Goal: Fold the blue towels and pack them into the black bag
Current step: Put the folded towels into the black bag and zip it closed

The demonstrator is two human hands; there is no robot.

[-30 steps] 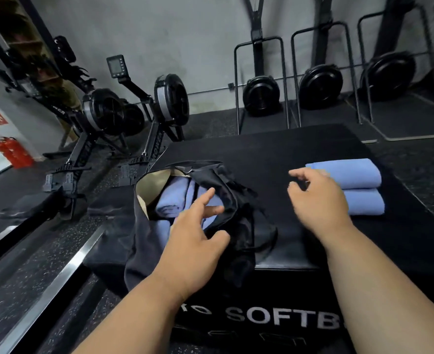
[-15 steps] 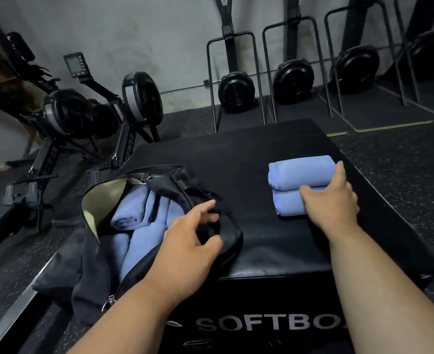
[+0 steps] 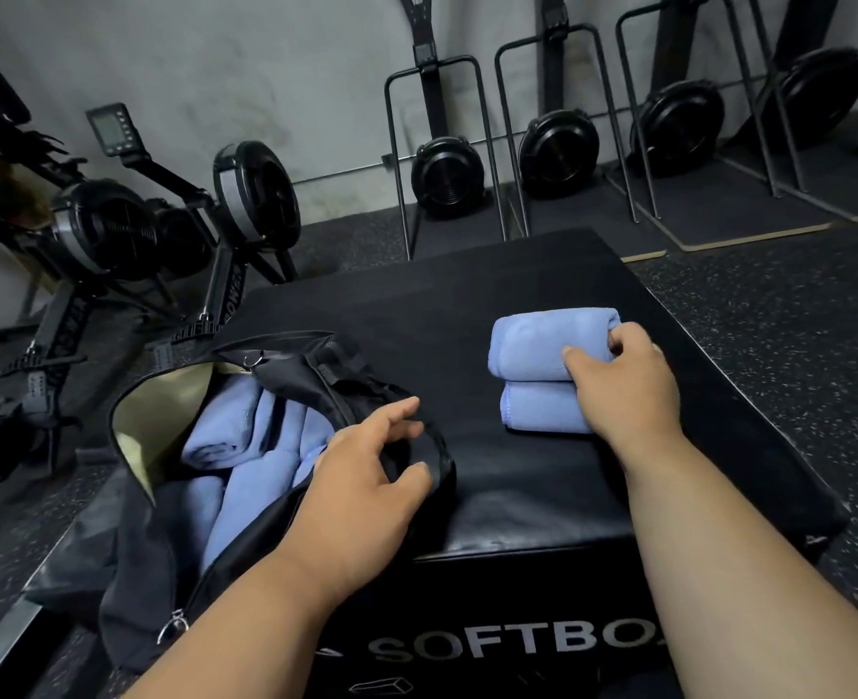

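Observation:
A black bag [image 3: 346,385] lies open at the left edge of a black soft box [image 3: 467,295], showing a tan lining and several blue towels [image 3: 235,436] inside. My left hand [image 3: 366,486] holds the bag's near rim, thumb and fingers curled over the black fabric. Two folded blue towels lie side by side on the box to the right. My right hand [image 3: 623,380] grips the far folded towel [image 3: 543,345], thumb on its near side and fingers over its right end. The near folded towel [image 3: 543,408] lies partly under my palm.
Rowing machines [image 3: 114,229] stand on the floor to the left, close to the bag. More upright machines with black flywheels [image 3: 447,174] line the back wall. Speckled rubber flooring [image 3: 795,345] surrounds the box on the right.
My right hand has moved from the near folded towel to a grip on the far one. My left hand stays on the bag's rim. The view has shifted slightly.

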